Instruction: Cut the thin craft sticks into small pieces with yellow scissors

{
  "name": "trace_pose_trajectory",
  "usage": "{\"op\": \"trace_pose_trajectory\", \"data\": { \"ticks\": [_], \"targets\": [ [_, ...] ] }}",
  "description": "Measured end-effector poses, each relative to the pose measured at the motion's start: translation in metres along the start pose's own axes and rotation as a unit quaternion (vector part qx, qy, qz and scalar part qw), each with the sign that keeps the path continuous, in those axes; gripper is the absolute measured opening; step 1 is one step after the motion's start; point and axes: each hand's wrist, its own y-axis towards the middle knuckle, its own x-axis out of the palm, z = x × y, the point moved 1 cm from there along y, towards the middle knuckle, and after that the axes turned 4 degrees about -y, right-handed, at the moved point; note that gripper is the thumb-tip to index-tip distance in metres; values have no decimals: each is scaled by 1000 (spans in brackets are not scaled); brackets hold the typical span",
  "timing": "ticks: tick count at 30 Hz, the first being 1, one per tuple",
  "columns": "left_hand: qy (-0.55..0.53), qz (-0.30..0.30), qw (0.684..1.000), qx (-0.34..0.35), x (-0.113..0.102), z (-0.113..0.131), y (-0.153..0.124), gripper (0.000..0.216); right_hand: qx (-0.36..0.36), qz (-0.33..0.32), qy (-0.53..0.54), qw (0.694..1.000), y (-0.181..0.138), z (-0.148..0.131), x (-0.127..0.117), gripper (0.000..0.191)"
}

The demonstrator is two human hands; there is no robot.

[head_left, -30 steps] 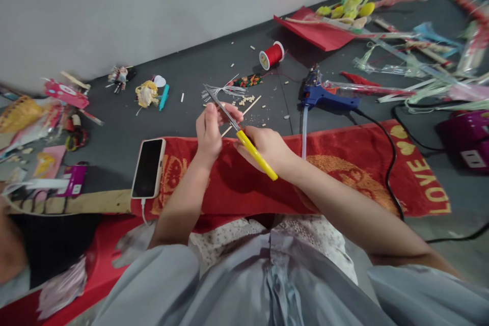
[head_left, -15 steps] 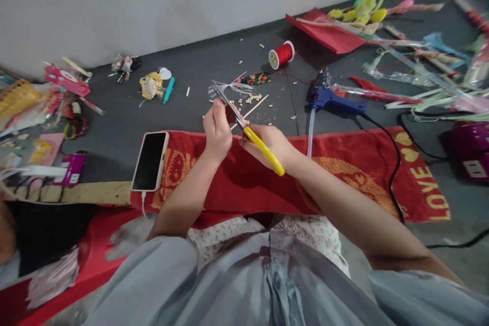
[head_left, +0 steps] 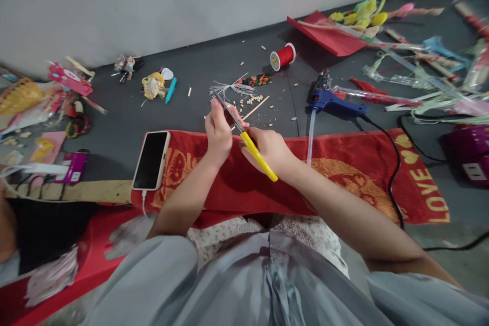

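My right hand point(head_left: 270, 148) is closed around yellow-handled scissors point(head_left: 259, 155), whose metal blades point away from me to the upper left. Alongside the blades is my left hand point(head_left: 219, 131), its fingers curled and the thumb raised near the tips. Something small and dark red shows between the hands, but the fingers hide most of it. Just beyond lie a bundle of thin white wires point(head_left: 233, 87), a patterned green and orange piece point(head_left: 256, 80), a thin wooden stick point(head_left: 255, 108) and many small cut bits of wood.
A red towel point(head_left: 267, 191) lies under my forearms, with a phone point(head_left: 152, 160) plugged in at its left. To the right are a blue glue gun point(head_left: 336, 104) with its cord, and a red thread spool point(head_left: 283, 56). Craft scraps crowd both sides. Another person's arm point(head_left: 5, 224) shows at far left.
The scissors have swung slightly, their yellow handle lower and further left. Both hands stay nearly in place, and the whole view has shifted a little.
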Motion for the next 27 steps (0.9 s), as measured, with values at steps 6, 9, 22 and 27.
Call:
{"op": "trace_pose_trajectory", "data": {
  "ticks": [6, 9, 22, 27],
  "targets": [
    [-13, 31, 999, -2, -1, -9, 2, 65, -7, -3, -10, 1000, 1, 0, 2, 28],
    [-5, 41, 999, -2, -1, -16, 5, 63, -12, 2, -4, 1000, 2, 0, 2, 29],
    [-19, 91, 995, -26, 16, -12, 17, 63, 12, 4, 93, 996, 11, 7, -1, 18],
    [-21, 96, 995, -29, 15, -11, 16, 61, -4, 17, 122, 992, 11, 8, 1, 16]
  ]
}}
